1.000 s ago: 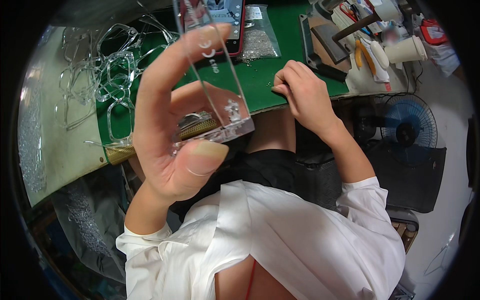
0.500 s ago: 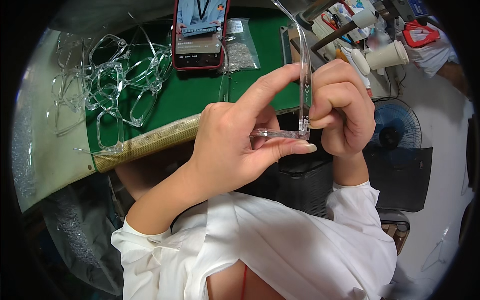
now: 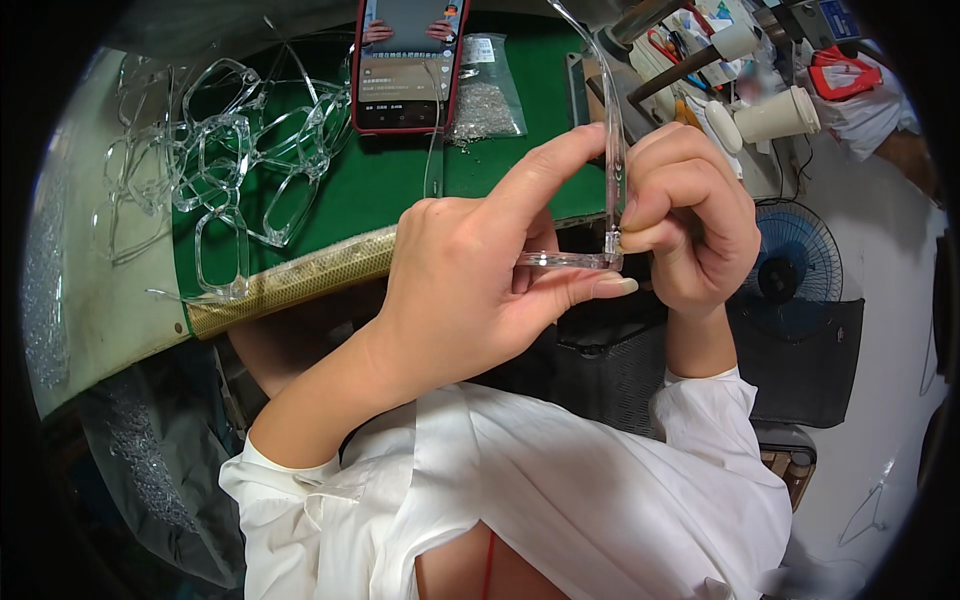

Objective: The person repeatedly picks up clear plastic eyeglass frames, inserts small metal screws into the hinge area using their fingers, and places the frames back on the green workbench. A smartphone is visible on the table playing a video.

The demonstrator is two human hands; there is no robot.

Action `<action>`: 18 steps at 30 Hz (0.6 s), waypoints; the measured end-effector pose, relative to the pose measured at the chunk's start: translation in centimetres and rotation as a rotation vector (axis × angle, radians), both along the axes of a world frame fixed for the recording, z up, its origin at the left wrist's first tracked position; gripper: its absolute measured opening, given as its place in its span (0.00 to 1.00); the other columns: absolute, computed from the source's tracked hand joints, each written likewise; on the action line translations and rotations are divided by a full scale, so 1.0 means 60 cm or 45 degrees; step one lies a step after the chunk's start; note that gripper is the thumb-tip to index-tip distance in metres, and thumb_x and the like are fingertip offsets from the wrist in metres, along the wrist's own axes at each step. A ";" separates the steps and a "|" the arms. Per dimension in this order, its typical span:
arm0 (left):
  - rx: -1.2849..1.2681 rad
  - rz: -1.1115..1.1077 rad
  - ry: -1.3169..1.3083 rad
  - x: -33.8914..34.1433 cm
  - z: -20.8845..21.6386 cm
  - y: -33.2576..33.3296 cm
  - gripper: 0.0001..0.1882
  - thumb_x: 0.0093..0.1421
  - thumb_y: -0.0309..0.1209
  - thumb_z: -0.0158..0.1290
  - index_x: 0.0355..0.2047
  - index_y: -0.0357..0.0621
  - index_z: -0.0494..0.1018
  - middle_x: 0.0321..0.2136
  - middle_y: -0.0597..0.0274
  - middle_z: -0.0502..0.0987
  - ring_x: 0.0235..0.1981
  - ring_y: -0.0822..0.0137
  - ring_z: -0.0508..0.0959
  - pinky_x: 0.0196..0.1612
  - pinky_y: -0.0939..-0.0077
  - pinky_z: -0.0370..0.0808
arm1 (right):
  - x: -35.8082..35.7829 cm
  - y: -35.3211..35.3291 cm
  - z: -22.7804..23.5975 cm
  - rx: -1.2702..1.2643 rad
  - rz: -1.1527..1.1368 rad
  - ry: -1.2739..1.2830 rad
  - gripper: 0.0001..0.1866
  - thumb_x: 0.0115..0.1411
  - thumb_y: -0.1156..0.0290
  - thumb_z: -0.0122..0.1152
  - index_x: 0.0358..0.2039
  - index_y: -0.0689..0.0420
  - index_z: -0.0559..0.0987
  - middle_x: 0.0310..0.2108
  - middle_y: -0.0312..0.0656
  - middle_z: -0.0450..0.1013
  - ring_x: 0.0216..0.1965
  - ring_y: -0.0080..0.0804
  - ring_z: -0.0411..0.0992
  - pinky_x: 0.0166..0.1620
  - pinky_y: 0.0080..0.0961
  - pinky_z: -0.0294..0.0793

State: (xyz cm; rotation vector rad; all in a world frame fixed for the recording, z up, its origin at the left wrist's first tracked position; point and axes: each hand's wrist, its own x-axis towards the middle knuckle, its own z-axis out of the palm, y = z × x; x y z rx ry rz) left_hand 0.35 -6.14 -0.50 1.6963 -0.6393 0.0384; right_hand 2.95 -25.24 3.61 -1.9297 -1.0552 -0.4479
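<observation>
A clear plastic eyeglass frame (image 3: 613, 190) is held between my two hands, one temple arm pointing up and away from me. My left hand (image 3: 450, 280) grips the front of the frame, its thumb below and its index finger stretched up to the temple arm. Curled beside the hinge is my right hand (image 3: 690, 215), thumb and index finger pinched there. Whatever small piece may be between those fingertips is hidden. The second temple arm (image 3: 435, 150) rises behind my left hand.
Several clear eyeglass frames (image 3: 225, 160) lie heaped on the green mat (image 3: 380, 175) at the left. A red-cased phone (image 3: 405, 80) and a plastic bag of small parts (image 3: 488, 100) are at the back. Beyond my right hand are a metal bench tool (image 3: 670, 75), white cup (image 3: 780, 115) and blue fan (image 3: 785, 265).
Both hands and the eyeglass frame have shifted slightly to the right in the picture. The grip looks the same. The phone screen's picture differs.
</observation>
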 end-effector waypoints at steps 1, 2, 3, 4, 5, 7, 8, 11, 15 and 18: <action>0.013 -0.005 0.011 0.000 0.001 0.001 0.40 0.46 0.27 0.67 0.59 0.37 0.61 0.35 0.60 0.79 0.21 0.79 0.75 0.26 0.86 0.70 | 0.000 0.000 -0.001 0.008 0.006 0.007 0.08 0.47 0.74 0.66 0.24 0.62 0.76 0.23 0.41 0.70 0.25 0.30 0.69 0.27 0.21 0.67; 0.023 -0.024 0.049 -0.002 0.004 0.002 0.40 0.47 0.27 0.66 0.59 0.37 0.61 0.38 0.60 0.78 0.21 0.78 0.75 0.26 0.86 0.70 | 0.001 0.000 -0.002 0.015 0.013 0.014 0.08 0.47 0.74 0.66 0.24 0.62 0.76 0.23 0.41 0.70 0.25 0.30 0.69 0.27 0.21 0.67; 0.011 -0.034 0.068 -0.002 0.004 0.003 0.40 0.47 0.27 0.66 0.59 0.36 0.61 0.40 0.59 0.78 0.21 0.78 0.75 0.26 0.86 0.70 | 0.002 0.000 -0.004 0.031 0.019 0.012 0.07 0.47 0.74 0.66 0.24 0.62 0.76 0.24 0.41 0.70 0.26 0.30 0.69 0.28 0.20 0.67; -0.002 -0.043 0.086 -0.002 0.004 0.003 0.40 0.47 0.27 0.66 0.59 0.36 0.61 0.42 0.59 0.78 0.21 0.78 0.75 0.26 0.85 0.70 | 0.003 0.000 -0.007 0.047 0.025 0.010 0.07 0.47 0.74 0.66 0.24 0.62 0.76 0.24 0.41 0.70 0.26 0.30 0.69 0.28 0.20 0.67; -0.038 -0.046 0.085 -0.002 0.002 0.001 0.40 0.47 0.27 0.66 0.59 0.36 0.61 0.44 0.59 0.77 0.22 0.78 0.75 0.27 0.85 0.70 | 0.004 0.000 -0.008 0.062 0.030 0.008 0.07 0.47 0.74 0.66 0.24 0.62 0.76 0.24 0.41 0.70 0.26 0.30 0.69 0.28 0.20 0.67; -0.081 -0.059 0.089 0.000 0.001 0.000 0.39 0.47 0.27 0.66 0.59 0.35 0.61 0.46 0.58 0.76 0.22 0.78 0.75 0.27 0.85 0.70 | 0.005 -0.002 -0.009 0.071 0.047 -0.027 0.07 0.46 0.75 0.66 0.24 0.62 0.77 0.24 0.41 0.70 0.26 0.29 0.69 0.28 0.20 0.67; -0.086 -0.064 0.092 0.000 0.001 -0.001 0.39 0.47 0.27 0.66 0.58 0.35 0.61 0.46 0.59 0.76 0.22 0.78 0.75 0.27 0.85 0.70 | 0.005 -0.003 -0.008 0.076 0.056 -0.044 0.07 0.46 0.76 0.66 0.24 0.62 0.77 0.24 0.41 0.71 0.26 0.29 0.69 0.28 0.20 0.67; -0.071 -0.076 0.115 -0.001 0.004 0.001 0.39 0.47 0.27 0.66 0.58 0.34 0.61 0.45 0.59 0.76 0.21 0.79 0.74 0.26 0.86 0.70 | 0.004 -0.004 -0.007 0.106 0.058 0.043 0.06 0.45 0.77 0.67 0.24 0.62 0.77 0.25 0.41 0.71 0.26 0.28 0.69 0.28 0.19 0.66; -0.030 -0.041 0.057 0.000 0.006 0.000 0.40 0.47 0.28 0.66 0.58 0.34 0.61 0.42 0.60 0.76 0.21 0.80 0.73 0.25 0.87 0.69 | 0.001 -0.003 -0.008 0.166 0.028 0.153 0.06 0.45 0.78 0.67 0.24 0.63 0.77 0.25 0.41 0.71 0.26 0.27 0.69 0.28 0.18 0.65; -0.028 -0.069 0.119 0.000 0.009 0.000 0.40 0.47 0.27 0.66 0.59 0.34 0.60 0.41 0.60 0.76 0.22 0.80 0.73 0.25 0.87 0.69 | 0.003 -0.004 -0.011 0.168 0.031 0.129 0.07 0.46 0.76 0.66 0.25 0.63 0.77 0.25 0.41 0.71 0.27 0.27 0.68 0.28 0.18 0.65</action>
